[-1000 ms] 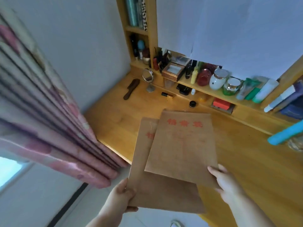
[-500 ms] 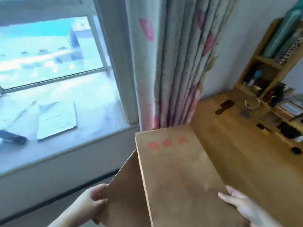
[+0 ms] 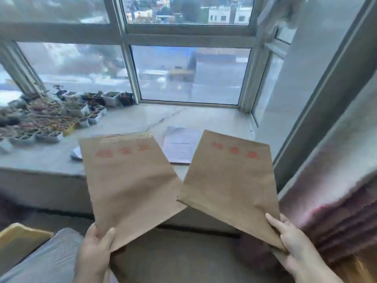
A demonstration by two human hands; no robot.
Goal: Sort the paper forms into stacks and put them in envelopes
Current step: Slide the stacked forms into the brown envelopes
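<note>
Envelopes, two of brown paper with red printed characters near their top edges, fill the middle of the frame, fanned apart in a V above the hands. Left envelope (image 3: pixel 130 186) rises from the left hand (image 3: pixel 94 252) at the lower left centre, which pinches its bottom corner, thumb on the front face and fingers behind. Right envelope (image 3: pixel 230 184) leans toward the upper right and is pinched at its lower right corner by the right hand (image 3: pixel 293 248) at the lower right, thumb lying along the front face. The lower left corner of the right envelope overlaps the right edge of the left one near the frame centre; whether they touch cannot be told. Behind and between the two envelopes, a sheaf of paper forms (image 3: pixel 179 147) lies flat on the pale stone windowsill (image 3: pixel 142 121), close to its front edge, well above both hands. More sheets (image 3: pixel 76 154) show on the sill just left of the left envelope's top. Small potted plants (image 3: pixel 51 115) crowd the sill at the left of the frame. Window (image 3: pixel 189 74) panes fill the upper frame, and a pink-flowered curtain (image 3: pixel 336 211) hangs at the right edge.
</note>
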